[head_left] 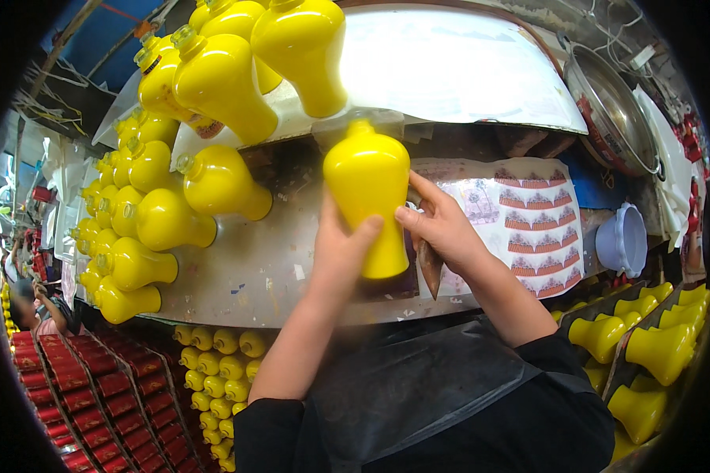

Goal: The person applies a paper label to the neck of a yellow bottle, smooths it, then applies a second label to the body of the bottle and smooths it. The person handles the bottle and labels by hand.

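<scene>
A grey table (237, 288) is carrying yellow bottles (175, 219) left of the left hand (343, 248), a patterned sheet (538, 229) beside the right hand (452, 232).

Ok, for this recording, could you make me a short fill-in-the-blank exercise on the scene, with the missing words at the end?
1. The left hand and the right hand hold one glossy bottle, coloured ____.
2. The neck of that bottle points ____ the person.
3. The brown tapered tool shows closest to the person's ____ hand.
4. On the grey table, the cluster of bottles stands to the ____ of the printed sheet.

Missing words: yellow; away from; right; left.
</scene>
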Tool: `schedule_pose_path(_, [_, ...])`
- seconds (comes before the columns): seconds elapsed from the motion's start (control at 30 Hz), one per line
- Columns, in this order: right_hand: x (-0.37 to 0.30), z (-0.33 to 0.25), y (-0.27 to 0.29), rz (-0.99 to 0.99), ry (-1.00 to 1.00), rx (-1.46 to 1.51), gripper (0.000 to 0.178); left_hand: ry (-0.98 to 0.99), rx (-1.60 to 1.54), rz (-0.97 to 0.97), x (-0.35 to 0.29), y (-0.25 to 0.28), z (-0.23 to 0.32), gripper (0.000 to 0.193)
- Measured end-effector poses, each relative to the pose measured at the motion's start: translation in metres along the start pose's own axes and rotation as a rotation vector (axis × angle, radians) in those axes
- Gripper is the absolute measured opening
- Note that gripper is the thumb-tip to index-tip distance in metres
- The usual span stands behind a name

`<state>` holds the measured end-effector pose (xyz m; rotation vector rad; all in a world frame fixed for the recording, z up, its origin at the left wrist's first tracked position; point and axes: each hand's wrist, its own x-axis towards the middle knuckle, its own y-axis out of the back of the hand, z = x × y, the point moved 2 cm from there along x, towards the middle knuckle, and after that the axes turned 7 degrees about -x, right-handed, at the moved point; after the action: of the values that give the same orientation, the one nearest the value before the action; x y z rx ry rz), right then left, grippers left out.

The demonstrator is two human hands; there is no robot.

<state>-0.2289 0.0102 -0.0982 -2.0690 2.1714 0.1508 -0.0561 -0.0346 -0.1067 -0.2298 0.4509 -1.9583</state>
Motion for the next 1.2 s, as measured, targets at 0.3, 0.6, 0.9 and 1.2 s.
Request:
schedule_pose_path(0.3, [0.004, -0.003, 0.003, 0.018, -0.093, -0.035, 0.069, -0.109, 0.346, 0.137, -0.007, -0.006, -0.004, 0.103])
schedule_pose_path(0.6, [-0.024, -0.023, 0.009, 0.172, 0.136, -0.6, 0.059, 0.017, 0.154, 0.033, 0.003, 0.006, -0.008, 0.094])
schedule_pose_path(0.9, [-0.061, 0.003, 0.116, 0.521, 0.172, -0.601, 0.018, -0.115, 0.338, 0.087, -0.007, 0.009, -0.015, 0.092])
schedule_pose_path(1.2, [-0.202, -0.016, 0.31, 1.449, -0.274, -1.524, 0.038, -0.053, 0.096, 0.009, -0.003, 0.023, -0.023, 0.066])
